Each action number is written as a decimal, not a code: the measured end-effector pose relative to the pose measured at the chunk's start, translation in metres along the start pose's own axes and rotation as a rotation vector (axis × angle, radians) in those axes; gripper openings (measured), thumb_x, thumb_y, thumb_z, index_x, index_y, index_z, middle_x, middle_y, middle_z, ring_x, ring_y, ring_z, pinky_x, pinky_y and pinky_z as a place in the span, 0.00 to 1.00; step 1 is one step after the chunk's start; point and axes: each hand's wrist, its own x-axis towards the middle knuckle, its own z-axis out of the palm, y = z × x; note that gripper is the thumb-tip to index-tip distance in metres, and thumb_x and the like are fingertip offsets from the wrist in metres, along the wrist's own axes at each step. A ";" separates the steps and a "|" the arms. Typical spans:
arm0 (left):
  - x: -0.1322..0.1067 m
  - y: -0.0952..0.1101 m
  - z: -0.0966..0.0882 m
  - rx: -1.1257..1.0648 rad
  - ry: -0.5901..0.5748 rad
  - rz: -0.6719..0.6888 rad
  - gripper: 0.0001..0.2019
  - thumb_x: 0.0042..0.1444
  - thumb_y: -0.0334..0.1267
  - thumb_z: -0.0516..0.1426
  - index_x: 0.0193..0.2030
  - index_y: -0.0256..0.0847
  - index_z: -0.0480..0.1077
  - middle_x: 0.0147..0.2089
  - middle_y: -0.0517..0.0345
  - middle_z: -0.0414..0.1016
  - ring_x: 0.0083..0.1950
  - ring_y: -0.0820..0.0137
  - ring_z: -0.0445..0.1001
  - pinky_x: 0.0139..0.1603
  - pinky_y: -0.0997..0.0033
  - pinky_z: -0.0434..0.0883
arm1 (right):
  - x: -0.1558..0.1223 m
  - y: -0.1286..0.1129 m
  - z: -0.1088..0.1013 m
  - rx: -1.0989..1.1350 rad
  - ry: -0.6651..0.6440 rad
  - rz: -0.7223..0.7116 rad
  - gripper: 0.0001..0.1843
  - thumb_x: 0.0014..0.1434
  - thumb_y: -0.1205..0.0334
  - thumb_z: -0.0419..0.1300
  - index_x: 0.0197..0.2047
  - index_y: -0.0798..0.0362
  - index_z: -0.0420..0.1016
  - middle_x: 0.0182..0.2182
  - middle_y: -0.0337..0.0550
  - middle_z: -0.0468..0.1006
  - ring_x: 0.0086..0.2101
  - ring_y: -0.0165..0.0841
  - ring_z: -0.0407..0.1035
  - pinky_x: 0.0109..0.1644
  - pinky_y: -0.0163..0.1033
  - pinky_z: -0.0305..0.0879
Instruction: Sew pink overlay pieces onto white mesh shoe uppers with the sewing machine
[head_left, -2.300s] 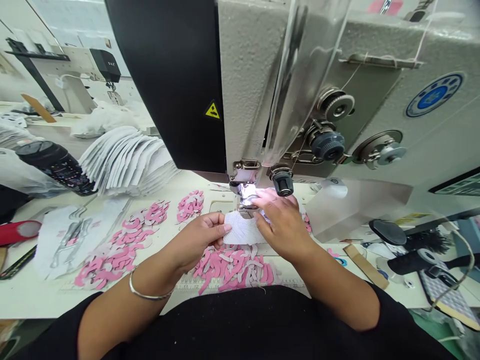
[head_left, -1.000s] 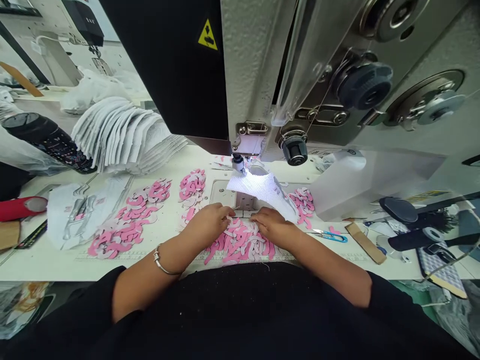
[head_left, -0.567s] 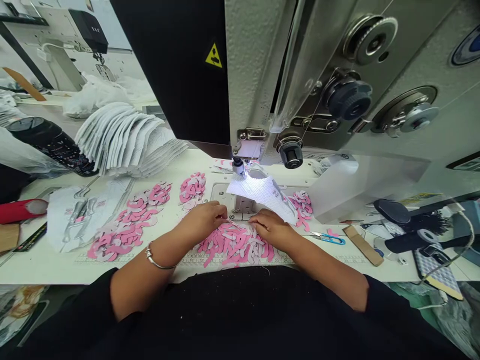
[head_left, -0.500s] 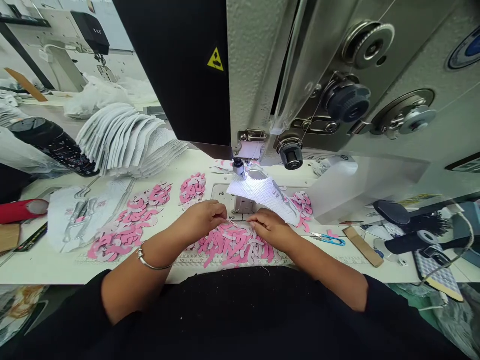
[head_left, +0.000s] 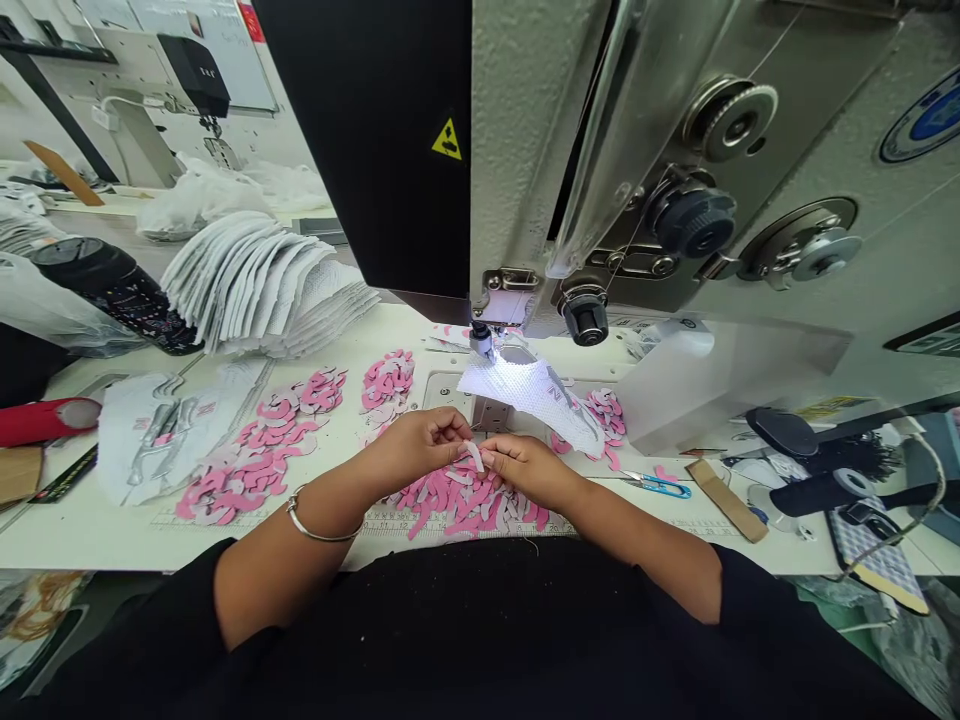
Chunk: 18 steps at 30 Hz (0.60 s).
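Fingers (head_left: 453,426) of left hand (head_left: 416,447) and right hand (head_left: 531,470) pinch one strip (head_left: 475,457) over one pink heap (head_left: 465,498); one white panel's (head_left: 529,387) just beyond, one snips (head_left: 666,487) off right.

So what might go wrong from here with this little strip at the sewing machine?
The pale curved strip, between the left grip and right grip, could slip and get lost in the pink-and-white pile below. The white mesh piece under the sewing machine might shift if brushed. The blue snips lie near the right forearm, so a careless sweep might meet their blades.
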 end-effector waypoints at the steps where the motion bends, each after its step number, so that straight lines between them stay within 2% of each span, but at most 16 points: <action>1: 0.000 -0.001 0.000 -0.063 -0.004 -0.008 0.10 0.53 0.41 0.62 0.41 0.43 0.75 0.31 0.60 0.73 0.32 0.70 0.69 0.33 0.72 0.65 | 0.000 0.001 0.001 0.008 0.001 0.015 0.15 0.68 0.53 0.50 0.43 0.51 0.74 0.35 0.41 0.81 0.28 0.30 0.73 0.29 0.34 0.69; 4: -0.001 -0.003 -0.002 -0.181 -0.033 -0.023 0.15 0.54 0.40 0.62 0.49 0.43 0.75 0.31 0.61 0.71 0.30 0.72 0.67 0.31 0.73 0.63 | 0.001 0.004 0.000 -0.014 0.055 0.047 0.15 0.68 0.53 0.49 0.45 0.51 0.73 0.34 0.41 0.81 0.27 0.31 0.73 0.30 0.36 0.69; 7: -0.004 -0.005 -0.006 -0.212 -0.041 -0.035 0.17 0.55 0.43 0.63 0.51 0.43 0.76 0.32 0.61 0.70 0.31 0.73 0.66 0.31 0.73 0.62 | -0.001 0.004 -0.004 -0.091 0.180 0.028 0.14 0.64 0.50 0.57 0.47 0.49 0.75 0.42 0.44 0.79 0.40 0.37 0.73 0.44 0.42 0.70; 9: -0.007 -0.004 -0.007 -0.176 -0.016 -0.039 0.14 0.56 0.45 0.63 0.47 0.43 0.77 0.30 0.61 0.70 0.29 0.73 0.65 0.29 0.73 0.61 | -0.003 0.002 -0.007 -0.127 0.250 -0.025 0.16 0.63 0.49 0.60 0.49 0.47 0.76 0.47 0.45 0.77 0.49 0.39 0.69 0.54 0.46 0.65; 10: -0.008 -0.002 -0.006 -0.142 0.007 -0.025 0.12 0.57 0.45 0.62 0.44 0.42 0.77 0.30 0.61 0.70 0.29 0.73 0.65 0.29 0.73 0.61 | -0.004 0.000 -0.008 -0.110 0.251 -0.052 0.16 0.63 0.48 0.59 0.50 0.47 0.76 0.47 0.45 0.76 0.50 0.39 0.68 0.55 0.45 0.63; 11: -0.009 0.000 -0.005 -0.103 0.032 0.004 0.10 0.58 0.45 0.61 0.42 0.42 0.77 0.30 0.60 0.71 0.29 0.73 0.65 0.29 0.73 0.62 | -0.005 -0.002 -0.007 -0.055 0.217 -0.065 0.17 0.65 0.47 0.57 0.49 0.47 0.76 0.45 0.44 0.76 0.48 0.37 0.68 0.53 0.44 0.64; 13: -0.012 0.006 -0.003 -0.024 0.076 0.114 0.08 0.59 0.43 0.60 0.39 0.43 0.77 0.33 0.58 0.73 0.33 0.71 0.69 0.34 0.71 0.66 | -0.008 -0.007 -0.005 0.156 0.079 -0.028 0.19 0.65 0.44 0.56 0.43 0.50 0.76 0.38 0.42 0.77 0.36 0.32 0.68 0.41 0.38 0.65; 15: -0.016 0.013 0.000 0.035 0.099 0.232 0.07 0.60 0.41 0.59 0.38 0.43 0.77 0.36 0.57 0.75 0.38 0.69 0.72 0.40 0.69 0.68 | -0.012 -0.012 -0.001 0.399 -0.047 0.063 0.20 0.61 0.41 0.60 0.38 0.52 0.74 0.32 0.39 0.76 0.27 0.27 0.62 0.30 0.33 0.58; 17: -0.020 0.018 0.003 0.019 0.101 0.279 0.06 0.61 0.41 0.59 0.39 0.43 0.77 0.37 0.56 0.75 0.39 0.68 0.73 0.42 0.68 0.69 | -0.015 -0.021 0.001 0.527 -0.107 0.103 0.21 0.57 0.42 0.65 0.33 0.52 0.70 0.26 0.36 0.73 0.22 0.24 0.57 0.26 0.31 0.52; 18: -0.022 0.020 0.004 -0.038 0.101 0.274 0.06 0.61 0.40 0.59 0.42 0.44 0.77 0.38 0.56 0.75 0.40 0.68 0.73 0.43 0.68 0.69 | -0.017 -0.026 0.001 0.534 -0.111 0.089 0.21 0.55 0.43 0.67 0.32 0.53 0.69 0.24 0.34 0.71 0.22 0.24 0.57 0.26 0.31 0.53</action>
